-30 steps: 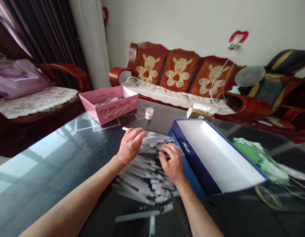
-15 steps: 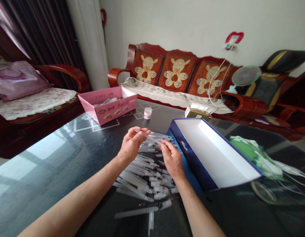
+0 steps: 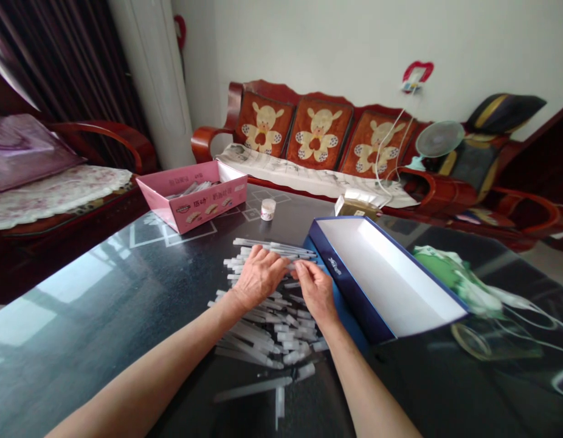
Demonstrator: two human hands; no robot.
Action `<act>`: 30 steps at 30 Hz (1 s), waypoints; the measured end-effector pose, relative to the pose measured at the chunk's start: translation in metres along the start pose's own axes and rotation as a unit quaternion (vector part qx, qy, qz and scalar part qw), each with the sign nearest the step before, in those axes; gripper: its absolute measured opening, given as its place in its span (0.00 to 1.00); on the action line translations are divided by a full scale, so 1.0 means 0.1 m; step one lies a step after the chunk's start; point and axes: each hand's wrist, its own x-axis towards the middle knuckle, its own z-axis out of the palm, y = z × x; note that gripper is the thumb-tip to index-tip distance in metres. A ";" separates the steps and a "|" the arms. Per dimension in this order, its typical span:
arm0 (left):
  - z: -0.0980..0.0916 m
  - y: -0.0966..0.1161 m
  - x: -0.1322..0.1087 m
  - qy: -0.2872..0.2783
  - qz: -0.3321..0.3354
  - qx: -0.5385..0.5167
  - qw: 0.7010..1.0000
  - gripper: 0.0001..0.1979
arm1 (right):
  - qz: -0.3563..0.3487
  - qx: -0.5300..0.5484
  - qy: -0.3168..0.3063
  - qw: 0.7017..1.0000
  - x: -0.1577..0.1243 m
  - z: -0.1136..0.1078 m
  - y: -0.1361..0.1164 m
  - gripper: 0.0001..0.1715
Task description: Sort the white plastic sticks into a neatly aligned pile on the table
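My left hand [image 3: 262, 277] is closed, back of the hand up, over the pile of pens. Its fingertips meet those of my right hand [image 3: 315, 292], which is pinched shut. Between them is a thin translucent white pen [image 3: 290, 266], mostly hidden by the fingers. Beneath and around both hands lie many whitish pens [image 3: 252, 334], their caps [image 3: 290, 337] mostly toward the right. One separate pen [image 3: 254, 388] lies nearer to me, beside a loose clear piece [image 3: 280, 404].
A pink box [image 3: 190, 207] holding more pens stands at the back left. Near it is a small white tub [image 3: 268, 210]. An open blue box [image 3: 354, 298] with white lining lies right of the pile. Farther right are a green-and-white plastic bag [image 3: 445, 271] and cables.
My left hand has moved right and turned palm down, closing in on my right hand. The pen that showed between them is now mostly covered. The view has shifted slightly.
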 end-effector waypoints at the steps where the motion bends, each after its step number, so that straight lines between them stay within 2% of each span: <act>1: 0.02 0.00 -0.01 0.007 0.003 0.005 1.000 0.11 | 0.002 -0.006 -0.001 1.000 0.00 0.00 -0.02 0.19; 11: -0.02 -0.18 -0.09 0.028 0.029 0.020 0.999 0.14 | -0.024 -0.094 -0.019 0.995 0.11 0.08 -0.08 0.23; 16: -0.02 -0.21 -0.13 0.043 0.028 0.022 0.998 0.10 | -0.014 -0.052 -0.011 0.998 0.07 0.13 -0.02 0.23; 20: -0.03 -0.22 -0.14 0.008 0.044 0.005 0.999 0.11 | 0.009 0.007 -0.064 0.998 0.10 0.08 0.03 0.20; 23: -0.06 -0.23 -0.13 -0.031 0.044 -0.030 0.998 0.12 | 0.012 0.013 -0.093 0.995 0.13 0.01 0.04 0.18; 27: -0.12 -0.23 -0.08 -0.090 0.014 -0.107 0.990 0.13 | 0.011 -0.003 -0.120 0.993 0.15 -0.09 0.02 0.18; 30: -0.19 -0.21 -0.03 -0.143 -0.025 -0.202 0.969 0.13 | 0.011 -0.004 -0.135 0.991 0.16 -0.14 0.00 0.18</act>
